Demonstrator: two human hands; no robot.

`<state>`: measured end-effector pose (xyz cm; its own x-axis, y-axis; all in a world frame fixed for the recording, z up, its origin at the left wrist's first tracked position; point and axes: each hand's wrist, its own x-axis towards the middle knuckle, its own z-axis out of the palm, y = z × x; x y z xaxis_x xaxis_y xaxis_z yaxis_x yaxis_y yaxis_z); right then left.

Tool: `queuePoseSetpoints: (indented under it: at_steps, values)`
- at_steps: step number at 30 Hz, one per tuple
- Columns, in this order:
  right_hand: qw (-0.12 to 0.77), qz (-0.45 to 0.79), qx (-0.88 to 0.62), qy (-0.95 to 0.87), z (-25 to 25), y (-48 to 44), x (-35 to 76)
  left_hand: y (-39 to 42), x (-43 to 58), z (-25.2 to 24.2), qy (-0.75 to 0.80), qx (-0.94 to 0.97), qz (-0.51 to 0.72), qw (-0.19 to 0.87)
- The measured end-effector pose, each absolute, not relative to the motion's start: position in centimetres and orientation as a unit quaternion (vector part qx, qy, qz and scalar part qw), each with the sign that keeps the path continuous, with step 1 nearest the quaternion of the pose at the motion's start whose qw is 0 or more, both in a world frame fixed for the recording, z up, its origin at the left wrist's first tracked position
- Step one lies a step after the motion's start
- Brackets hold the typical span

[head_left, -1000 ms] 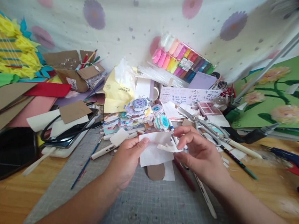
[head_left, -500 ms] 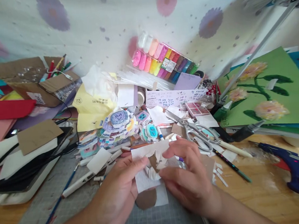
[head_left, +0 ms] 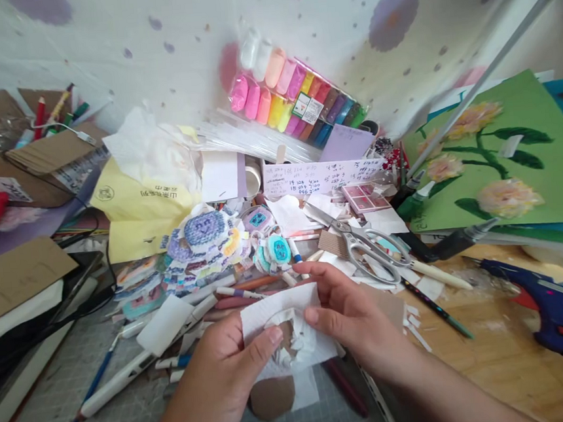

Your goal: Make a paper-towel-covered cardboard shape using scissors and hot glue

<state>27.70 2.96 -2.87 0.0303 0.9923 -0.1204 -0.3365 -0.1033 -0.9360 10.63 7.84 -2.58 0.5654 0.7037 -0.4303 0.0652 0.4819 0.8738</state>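
A square of white tissue paper [head_left: 317,346] is held between both hands, its middle crumpled around a brown cardboard piece [head_left: 286,336]. My left hand [head_left: 225,360] pinches its left side, thumb on top. On the right side, the thumb of my right hand [head_left: 347,310] presses the paper from above, with the other fingers behind it. Below the paper lies a rounded brown cardboard piece [head_left: 272,397] on another white sheet [head_left: 305,387], over the grey cutting mat [head_left: 191,419].
Scissors [head_left: 358,240] lie behind my right hand, and a blue glue gun [head_left: 540,297] is at the right. Markers [head_left: 116,383], crafted pieces [head_left: 207,230] and a yellow packet [head_left: 136,207] crowd the left and back. Coloured clay packs [head_left: 295,95] lean at the back.
My right fingers have gone from picking at the crumpled middle to gripping the right side. The paper looks turned and flatter. The view has shifted, and a dark red marker now shows.
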Motion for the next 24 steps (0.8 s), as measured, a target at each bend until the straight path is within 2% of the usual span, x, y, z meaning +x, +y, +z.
queuePoseSetpoints:
  at_steps: [4, 11, 24]
  values:
    - [0.539, 0.595, -0.470, -0.366, -2.92, 2.69, 27.50, 8.05, 10.79, -2.61, 0.421, 0.537, 0.182, 0.708]
    - [0.557, 0.542, -0.524, -0.349, -3.07, 2.85, 27.98, 7.44, 10.91, -3.02, 0.396, 0.443, 0.192, 0.781]
    - [0.555, 0.498, -0.543, -0.386, -3.18, 2.59, 27.71, 7.57, 10.77, -2.50, 0.402, 0.485, 0.187, 0.754]
